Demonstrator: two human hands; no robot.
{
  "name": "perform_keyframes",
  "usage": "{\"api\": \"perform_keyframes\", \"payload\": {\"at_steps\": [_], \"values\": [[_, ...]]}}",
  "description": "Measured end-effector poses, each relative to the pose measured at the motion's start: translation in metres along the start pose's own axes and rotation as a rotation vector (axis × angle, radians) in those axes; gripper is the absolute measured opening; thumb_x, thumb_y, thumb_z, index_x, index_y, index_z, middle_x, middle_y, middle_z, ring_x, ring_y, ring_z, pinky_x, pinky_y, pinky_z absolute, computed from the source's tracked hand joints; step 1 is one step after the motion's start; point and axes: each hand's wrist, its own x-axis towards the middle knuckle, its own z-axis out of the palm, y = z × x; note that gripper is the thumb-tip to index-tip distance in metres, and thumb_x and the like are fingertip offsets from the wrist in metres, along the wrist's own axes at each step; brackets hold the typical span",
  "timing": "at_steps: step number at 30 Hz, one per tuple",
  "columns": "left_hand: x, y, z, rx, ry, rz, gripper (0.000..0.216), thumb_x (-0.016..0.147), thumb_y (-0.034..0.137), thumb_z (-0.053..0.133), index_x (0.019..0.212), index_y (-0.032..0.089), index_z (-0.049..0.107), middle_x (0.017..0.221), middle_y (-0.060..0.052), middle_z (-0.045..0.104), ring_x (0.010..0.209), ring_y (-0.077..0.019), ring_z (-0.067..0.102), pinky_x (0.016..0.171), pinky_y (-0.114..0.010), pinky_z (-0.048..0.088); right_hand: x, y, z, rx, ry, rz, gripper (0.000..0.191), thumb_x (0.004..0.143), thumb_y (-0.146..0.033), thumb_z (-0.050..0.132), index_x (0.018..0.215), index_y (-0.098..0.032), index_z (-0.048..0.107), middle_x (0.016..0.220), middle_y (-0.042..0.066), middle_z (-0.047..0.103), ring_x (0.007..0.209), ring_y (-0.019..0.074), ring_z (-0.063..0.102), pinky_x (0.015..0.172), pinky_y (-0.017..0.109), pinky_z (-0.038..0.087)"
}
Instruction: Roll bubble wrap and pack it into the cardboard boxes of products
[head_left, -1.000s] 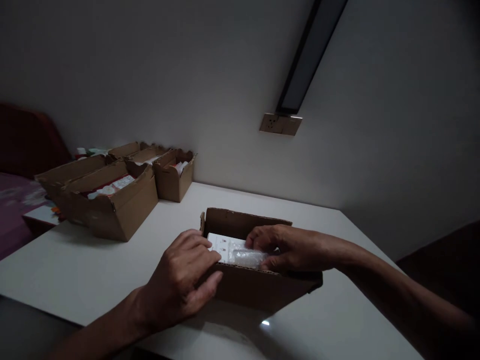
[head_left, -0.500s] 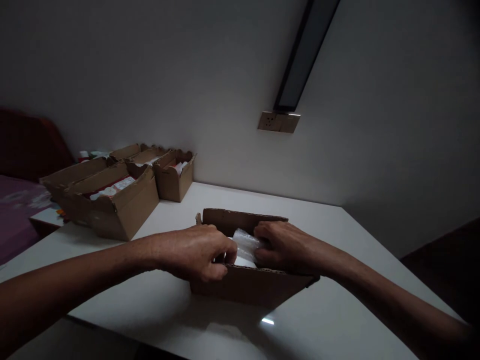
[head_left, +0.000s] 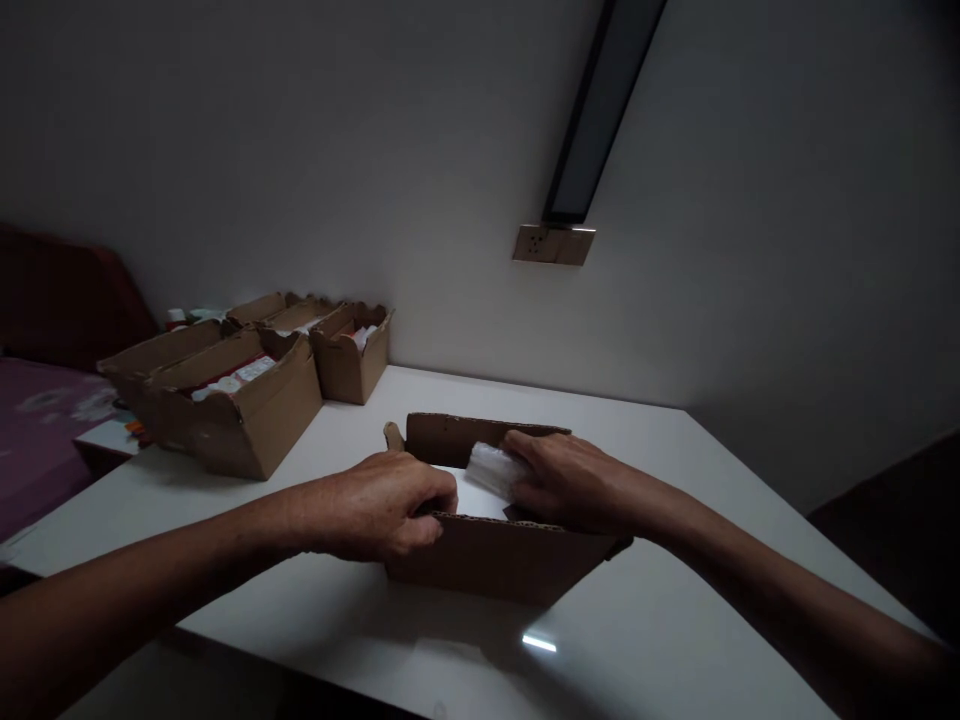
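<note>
Right hand [head_left: 559, 482] holds bubble wrap [head_left: 491, 470] inside box [head_left: 495, 560], now tilted up, not flat, so more white pack [head_left: 474, 499] shows. Left hand [head_left: 390, 505] over left end; its grip: can't tell.

The table [head_left: 660, 625], white and glossy, is spread beneath the fingers [head_left: 444, 487]. On it an open box [head_left: 495, 565] is set, right at the fingers; beyond them, leftward and well apart, other boxes [head_left: 285, 415] are clustered.
</note>
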Motion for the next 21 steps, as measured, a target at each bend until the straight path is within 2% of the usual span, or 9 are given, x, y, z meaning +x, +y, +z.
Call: {"api": "perform_keyframes", "payload": {"at_steps": [4,8,11,15,18,21], "values": [[-0.001,0.002,0.007,0.111,0.013,0.026,0.012,0.083,0.013,0.052,0.089,0.020,0.060,0.097,-0.003,0.067,0.090,-0.0206,0.062,0.076,-0.031,0.045,0.000,0.004,0.001,-0.006,-0.131,0.106,0.022,0.087,-0.033,0.052,0.100,-0.017,0.059,0.087,0.013,0.069,0.073,0.0256,0.064,0.059,0.032,0.034],[-0.004,0.007,0.019,0.266,0.060,0.038,0.010,0.088,0.012,0.048,0.087,0.018,0.056,0.096,-0.007,0.064,0.089,-0.0249,0.060,0.080,-0.041,0.050,-0.002,0.008,0.005,0.084,-0.181,0.162,0.021,0.092,-0.035,0.047,0.100,-0.019,0.058,0.086,0.012,0.070,0.067,0.0218,0.063,0.056,0.030,0.038],[-0.006,0.010,0.026,0.321,0.092,-0.035,0.013,0.088,0.009,0.045,0.091,0.018,0.055,0.101,-0.010,0.061,0.089,-0.0266,0.059,0.076,-0.045,0.052,0.002,0.008,0.005,0.206,-0.109,0.183,0.014,0.089,-0.028,0.050,0.095,-0.019,0.058,0.089,0.010,0.070,0.071,0.0202,0.062,0.059,0.029,0.040],[-0.005,0.012,0.024,0.262,0.064,-0.060,0.017,0.087,0.006,0.044,0.094,0.018,0.054,0.109,-0.010,0.058,0.093,-0.0249,0.058,0.074,-0.041,0.054,0.011,0.010,0.004,0.287,0.010,0.187,0.015,0.086,-0.019,0.051,0.097,-0.017,0.061,0.087,0.007,0.069,0.074,0.0174,0.060,0.064,0.026,0.040],[-0.004,0.009,0.020,0.159,0.054,-0.063,0.017,0.086,0.006,0.046,0.094,0.018,0.054,0.112,-0.009,0.056,0.099,-0.0233,0.056,0.082,-0.040,0.053,0.015,0.014,0.005,0.309,0.022,0.150,0.017,0.086,-0.019,0.051,0.099,-0.018,0.062,0.085,0.005,0.068,0.074,0.0160,0.060,0.064,0.024,0.039],[-0.003,0.000,0.019,0.033,0.084,-0.041,0.021,0.083,0.005,0.048,0.096,0.019,0.054,0.112,-0.007,0.056,0.104,-0.0217,0.055,0.091,-0.038,0.051,0.013,0.018,0.009,0.265,0.027,0.168,0.011,0.088,-0.020,0.050,0.093,-0.020,0.060,0.084,0.004,0.067,0.071,0.0151,0.059,0.061,0.024,0.037]]}}
